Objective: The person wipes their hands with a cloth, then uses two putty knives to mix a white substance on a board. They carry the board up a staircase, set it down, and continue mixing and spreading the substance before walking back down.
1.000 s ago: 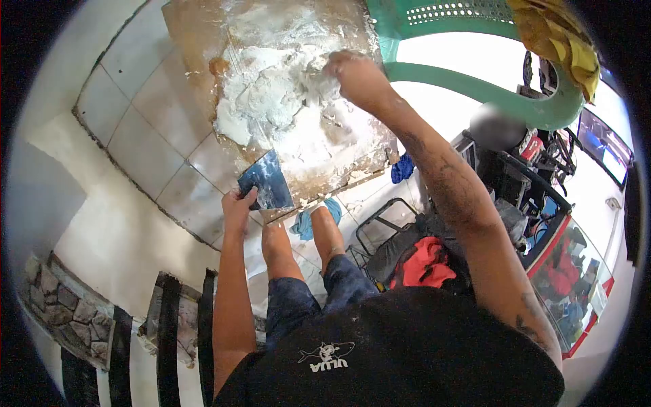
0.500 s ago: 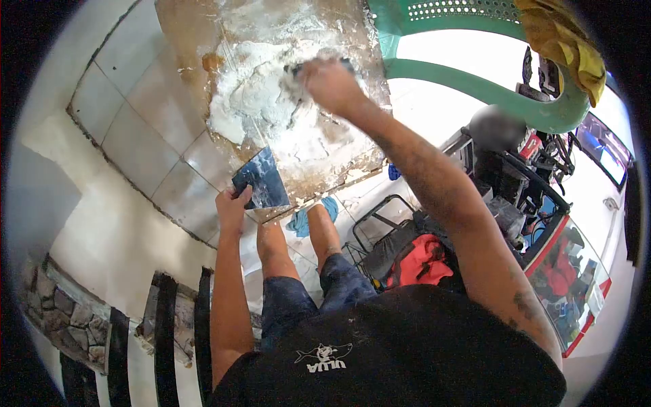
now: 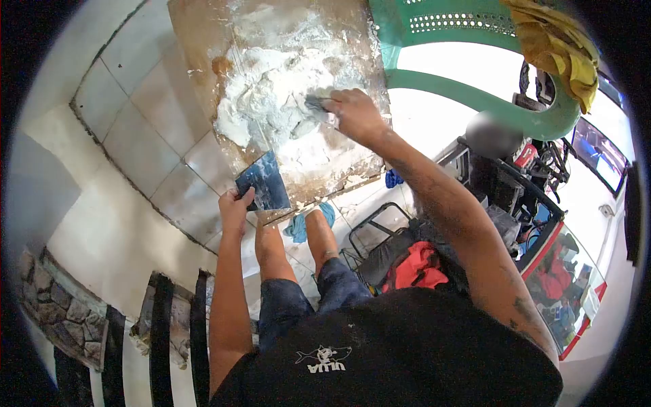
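Note:
A mound of wet white plaster (image 3: 271,88) is spread over a brown board (image 3: 193,41) in front of me. My right hand (image 3: 358,117) is closed around a putty knife (image 3: 315,104), whose grey, smeared blade sits in the plaster's right part. Near the board's front left corner, my left hand (image 3: 234,209) pinches the edge of a flat, dark square plate (image 3: 266,184), thumb on top. White streaks mark that plate, which overlaps the board's corner in this view.
A green plastic chair (image 3: 461,91) with a yellow cloth (image 3: 559,47) over it stands to the right of the board. Beyond my right arm are a black metal rack (image 3: 380,220), a red cloth (image 3: 417,264) and a glass case (image 3: 563,292). Black posts (image 3: 161,332) stand at lower left.
My right hand has drawn the putty knife back towards me and slightly right through the plaster. My left hand keeps its hold on the dark plate, almost in place.

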Tool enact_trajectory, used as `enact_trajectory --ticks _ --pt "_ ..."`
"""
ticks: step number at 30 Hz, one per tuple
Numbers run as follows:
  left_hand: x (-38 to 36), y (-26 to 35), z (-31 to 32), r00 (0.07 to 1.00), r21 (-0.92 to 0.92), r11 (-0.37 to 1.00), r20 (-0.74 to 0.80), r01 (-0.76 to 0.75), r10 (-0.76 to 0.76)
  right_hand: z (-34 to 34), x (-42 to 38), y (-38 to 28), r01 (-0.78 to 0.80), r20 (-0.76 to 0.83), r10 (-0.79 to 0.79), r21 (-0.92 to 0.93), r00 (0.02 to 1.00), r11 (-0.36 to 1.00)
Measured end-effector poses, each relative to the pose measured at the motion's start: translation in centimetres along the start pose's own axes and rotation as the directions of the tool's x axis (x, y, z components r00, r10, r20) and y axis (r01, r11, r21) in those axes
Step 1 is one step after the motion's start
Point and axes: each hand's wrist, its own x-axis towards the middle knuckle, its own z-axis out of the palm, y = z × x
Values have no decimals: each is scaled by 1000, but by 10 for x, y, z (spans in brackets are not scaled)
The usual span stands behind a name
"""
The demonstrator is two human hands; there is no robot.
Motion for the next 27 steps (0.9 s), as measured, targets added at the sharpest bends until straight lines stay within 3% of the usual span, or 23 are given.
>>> enact_trajectory --ticks 1,3,4,7,8,9,11,12,13,15,17,19,20,21,23,25,27 --pt "0 -2 0 1000 -3 1000 -6 2 -2 -9 -2 3 -47 66 46 25 997 999" --pt "1 -4 -2 1000 2 1000 -1 4 -4 -21 8 21 -17 -9 17 48 1000 999" --pt "1 -4 -3 1000 7 1000 4 2 -2 -26 16 26 59 -126 -56 26 990 998" --pt "3 -7 -4 999 42 999 20 -34 33 -34 45 16 -32 -45 30 -44 999 999" --pt "2 -7 -4 998 57 997 30 -52 50 -29 49 6 -155 29 156 -34 987 987" --pt "-2 -5 -1 999 32 999 11 -43 43 22 42 13 -95 -195 71 -116 978 989" --pt "-7 7 7 998 -19 999 -34 -44 43 35 17 -3 -32 -150 4 -189 989 981" --pt "-6 6 1 997 58 996 -44 -61 64 18 14 -7 -60 29 61 -39 998 997" --pt "-6 3 -2 996 134 988 -46 -71 78 12 15 2 11 -20 -14 -144 1000 989" --pt "-1 3 3 994 177 979 -32 -99 106 -23 30 17 -21 117 36 -126 992 992" --pt "-4 2 3 994 120 988 -40 -95 101 -39 44 21 0 -48 -5 -91 999 996" --pt "-5 0 2 996 94 993 -29 -77 80 -1 48 14 -88 -11 87 -50 996 995" --pt "-4 2 2 997 83 994 -18 -73 74 18 34 4 -58 -245 34 -89 969 994" --pt "-5 9 4 997 120 990 -11 -71 73 17 29 -1 -15 -31 11 -138 999 990" --pt "-14 18 3 998 204 977 -2 -57 58 7 24 8 -44 128 49 -48 990 998" --pt "-13 16 4 998 156 985 3 -68 68 -28 38 18 -30 162 43 -81 986 996" --pt "-9 11 4 998 97 994 10 -58 58 -29 46 17 -50 40 53 -62 998 997"
